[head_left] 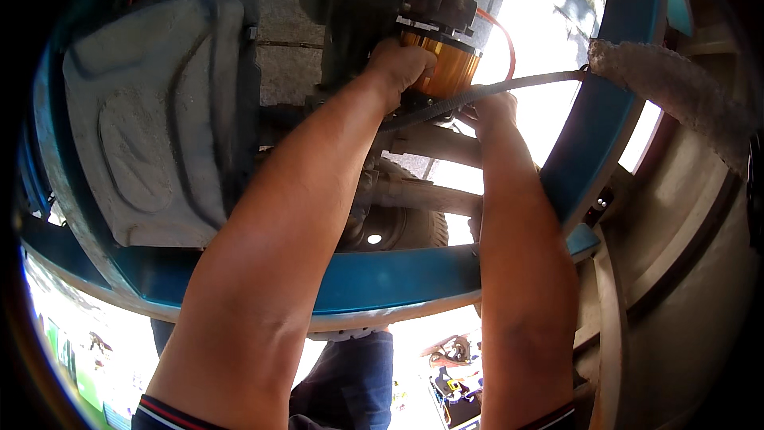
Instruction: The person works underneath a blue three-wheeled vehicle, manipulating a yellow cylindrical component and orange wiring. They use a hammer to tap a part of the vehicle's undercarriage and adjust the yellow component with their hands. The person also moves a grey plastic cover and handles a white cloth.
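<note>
Slippage seems the chief risk at the gold, ribbed metal cylinder (455,65), which is set toward one o'clock within the blue-painted metal frame (390,275); it could be caused by uneven support on the curved side. The left hand (399,65) is curled against the cylinder's nine o'clock side, though whether it is clenched on the metal or on a part beside it cannot be told. The right hand (498,107) is placed toward the cylinder's five o'clock, its fingers mostly hidden by a black, ribbed flexible hose (477,94), so its grip cannot be judged either. That hose could be snagged by the right wrist, and fingers could be pinched if the cylinder were to shift. Among containers, a dark, shallow tray (468,412) is seen toward five o'clock, in which a yellow-and-black object (454,385) and other items, too small to be identified, are held. At ten o'clock, a dusty grey moulded casing (151,123) is presented outer face first; whether anything is contained in it cannot be told.
</note>
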### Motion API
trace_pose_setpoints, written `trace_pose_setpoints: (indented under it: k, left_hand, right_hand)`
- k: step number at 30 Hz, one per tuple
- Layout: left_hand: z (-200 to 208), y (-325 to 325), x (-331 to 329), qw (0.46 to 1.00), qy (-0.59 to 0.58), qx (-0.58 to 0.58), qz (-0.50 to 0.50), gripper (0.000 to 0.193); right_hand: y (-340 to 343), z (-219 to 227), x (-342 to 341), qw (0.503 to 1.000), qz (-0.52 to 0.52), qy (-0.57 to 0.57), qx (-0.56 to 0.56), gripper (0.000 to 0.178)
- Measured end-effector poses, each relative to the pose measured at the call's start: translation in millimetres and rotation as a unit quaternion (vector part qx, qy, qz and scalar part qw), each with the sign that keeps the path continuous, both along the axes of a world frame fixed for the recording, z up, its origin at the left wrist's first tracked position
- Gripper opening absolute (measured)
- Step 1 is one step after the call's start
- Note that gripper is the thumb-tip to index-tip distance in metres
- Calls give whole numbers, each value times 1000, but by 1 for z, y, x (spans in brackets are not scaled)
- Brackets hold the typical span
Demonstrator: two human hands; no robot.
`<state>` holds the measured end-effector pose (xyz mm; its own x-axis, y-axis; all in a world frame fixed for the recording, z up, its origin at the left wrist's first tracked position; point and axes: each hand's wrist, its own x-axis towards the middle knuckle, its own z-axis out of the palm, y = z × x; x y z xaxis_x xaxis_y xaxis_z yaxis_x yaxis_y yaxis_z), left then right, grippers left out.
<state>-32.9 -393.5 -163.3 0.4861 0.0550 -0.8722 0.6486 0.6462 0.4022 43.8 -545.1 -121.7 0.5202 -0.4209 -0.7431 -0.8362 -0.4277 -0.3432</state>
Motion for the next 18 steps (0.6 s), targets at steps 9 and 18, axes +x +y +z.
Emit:
trace_pose_setpoints:
  k: [9,18]
  left_hand:
    - [-15,-7,-6,997,-43,56,-41,40]
    - [-8,-15,-2,956,-59,233,-166,65]
  right_hand:
    - [-9,-16,6,997,48,31,-46,19]
    - [-38,-56,9,995,-13,-81,-62,41]
